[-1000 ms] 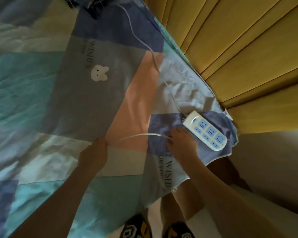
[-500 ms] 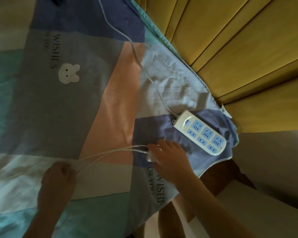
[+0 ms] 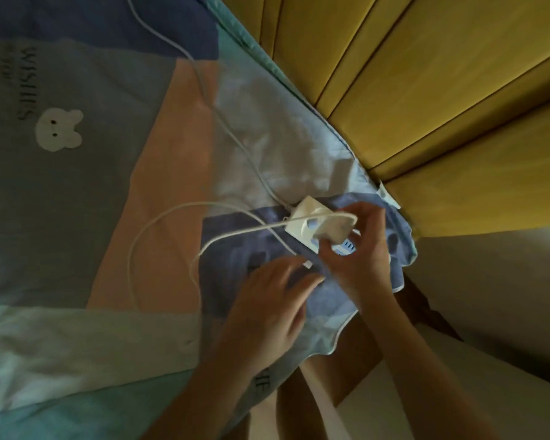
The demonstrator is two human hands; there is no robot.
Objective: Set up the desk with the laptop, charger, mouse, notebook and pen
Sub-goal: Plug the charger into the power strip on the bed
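My right hand (image 3: 359, 255) grips the white charger block (image 3: 334, 230) and holds it just above the white power strip (image 3: 302, 217), which lies on the bedspread near the bed's corner. The charger's thin white cable (image 3: 159, 223) loops out to the left over the fabric. Its small plug end (image 3: 307, 265) lies by the fingertips of my left hand (image 3: 273, 300), which hovers flat with fingers spread and holds nothing. Most of the strip's blue sockets are hidden behind the charger and my right hand.
A patchwork bedspread (image 3: 92, 185) with a white bear print covers the bed. The power strip's own cord (image 3: 204, 90) runs up toward the top left. A yellow padded headboard (image 3: 426, 90) stands at the right. My legs and the pale floor (image 3: 505, 296) show beyond the bed's corner.
My right hand lifted the charger block off the bedspread and carried it right, over the power strip. My left hand let go of the cable and moved right, close to the right hand.
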